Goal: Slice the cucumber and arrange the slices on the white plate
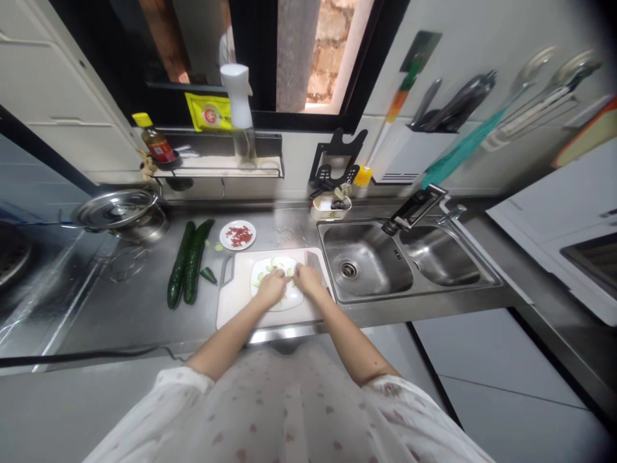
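Observation:
A white cutting board (234,302) lies on the steel counter in front of me, with a white plate (260,267) of pale cucumber slices (276,262) on it. My left hand (270,287) and my right hand (307,279) meet over the plate, fingers curled and pressed close together. What the fingers hold is too small to make out. A knife blade (313,258) lies on the board just beyond my right hand.
Two whole cucumbers (187,270) lie left of the board, with a cut end piece (209,275) beside them. A small dish of red bits (238,235) sits behind. A double sink (405,260) is to the right, a lidded pot (118,212) at the left.

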`<state>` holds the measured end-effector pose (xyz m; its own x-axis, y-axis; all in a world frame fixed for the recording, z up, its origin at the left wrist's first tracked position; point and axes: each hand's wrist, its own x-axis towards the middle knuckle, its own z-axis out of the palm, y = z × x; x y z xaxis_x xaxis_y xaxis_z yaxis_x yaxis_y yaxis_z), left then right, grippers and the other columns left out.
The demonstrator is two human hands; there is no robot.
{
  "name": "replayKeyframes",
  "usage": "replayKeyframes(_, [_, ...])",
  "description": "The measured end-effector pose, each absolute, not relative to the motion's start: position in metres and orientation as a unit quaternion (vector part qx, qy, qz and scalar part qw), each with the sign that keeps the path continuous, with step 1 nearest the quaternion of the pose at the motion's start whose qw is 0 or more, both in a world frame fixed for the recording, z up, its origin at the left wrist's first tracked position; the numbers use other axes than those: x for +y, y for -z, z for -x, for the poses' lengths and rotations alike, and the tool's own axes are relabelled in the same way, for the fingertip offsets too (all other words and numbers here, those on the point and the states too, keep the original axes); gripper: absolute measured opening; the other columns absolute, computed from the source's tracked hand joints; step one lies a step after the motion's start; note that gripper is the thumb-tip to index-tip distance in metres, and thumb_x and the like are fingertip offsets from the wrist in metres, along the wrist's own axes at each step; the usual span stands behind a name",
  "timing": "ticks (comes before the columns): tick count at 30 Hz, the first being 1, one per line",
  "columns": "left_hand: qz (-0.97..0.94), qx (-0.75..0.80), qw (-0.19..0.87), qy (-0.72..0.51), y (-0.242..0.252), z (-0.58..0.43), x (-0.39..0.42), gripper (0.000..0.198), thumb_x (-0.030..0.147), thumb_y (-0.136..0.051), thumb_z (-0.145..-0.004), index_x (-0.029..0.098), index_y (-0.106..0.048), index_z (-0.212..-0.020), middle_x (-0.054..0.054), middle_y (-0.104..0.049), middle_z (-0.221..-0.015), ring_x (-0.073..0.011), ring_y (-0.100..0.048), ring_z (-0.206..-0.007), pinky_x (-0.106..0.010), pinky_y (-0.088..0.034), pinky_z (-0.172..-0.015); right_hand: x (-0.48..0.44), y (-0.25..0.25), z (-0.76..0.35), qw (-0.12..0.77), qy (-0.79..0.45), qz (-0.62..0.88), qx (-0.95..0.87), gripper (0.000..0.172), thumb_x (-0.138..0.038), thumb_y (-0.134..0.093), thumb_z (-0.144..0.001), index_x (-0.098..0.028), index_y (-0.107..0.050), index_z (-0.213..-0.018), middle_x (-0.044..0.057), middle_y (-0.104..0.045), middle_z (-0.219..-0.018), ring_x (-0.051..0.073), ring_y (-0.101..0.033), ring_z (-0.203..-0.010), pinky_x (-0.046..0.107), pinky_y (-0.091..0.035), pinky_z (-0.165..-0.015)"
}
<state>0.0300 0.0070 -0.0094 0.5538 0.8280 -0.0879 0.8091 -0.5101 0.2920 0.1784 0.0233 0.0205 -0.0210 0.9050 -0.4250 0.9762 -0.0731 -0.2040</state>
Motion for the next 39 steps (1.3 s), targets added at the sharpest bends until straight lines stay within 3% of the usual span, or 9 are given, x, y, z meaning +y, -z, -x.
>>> replayKeyframes(12, [-0.869,0.469,0.155,-0.023,0.007,-0.031,0.008,0.043,0.014,-0.044,-0.086,0.026,-0.06,-0.123,-0.011,-0.055,-0.1,-0.0259,-0.046,-0.107,-0.036,-0.044,-0.087,0.023,-0.017,-0.177,0.082,0.229,-0.696,0.676,0.03,-0.023,-0.045,-0.091,-0.016,-0.059,-0.117,0.015,-0.067,-0.106,0.021,-0.062,-0.099,0.03,-0.041,-0.083])
replayKeyframes(26, [-0.868,0.474,0.149,-0.023,0.01,-0.029,0.007,0.043,0.016,-0.044,-0.087,0.027,-0.059,-0.125,-0.01,-0.058,-0.102,-0.0257,-0.046,-0.11,-0.036,-0.044,-0.087,0.019,-0.017,-0.183,0.058,0.236,-0.701,0.67,0.027,-0.029,-0.047,-0.091,-0.017,-0.06,-0.112,0.013,-0.067,-0.104,0.021,-0.061,-0.096,0.027,-0.039,-0.075])
replayKeyframes(33, [-0.855,0.49,0.156,-0.065,0.014,-0.024,0.003,0.031,0.016,-0.047,-0.085,0.024,-0.067,-0.108,-0.009,-0.058,-0.104,-0.0239,-0.048,-0.109,-0.036,-0.043,-0.091,0.014,-0.02,-0.179,0.01,0.233,-0.702,0.673,0.025,-0.029,-0.048,-0.09,-0.016,-0.06,-0.108,0.01,-0.069,-0.098,0.018,-0.062,-0.088,0.023,-0.036,-0.068])
replayKeyframes(39, [-0.823,0.524,0.165,-0.148,0.015,-0.006,0.01,0.028,0.019,-0.047,-0.086,0.022,-0.068,-0.104,-0.008,-0.061,-0.101,-0.021,-0.051,-0.1,-0.032,-0.044,-0.088,0.005,-0.02,-0.175,-0.093,0.254,-0.688,0.673,0.019,-0.029,-0.049,-0.089,-0.017,-0.062,-0.096,0.006,-0.069,-0.084,0.015,-0.06,-0.076,0.021,-0.032,-0.061])
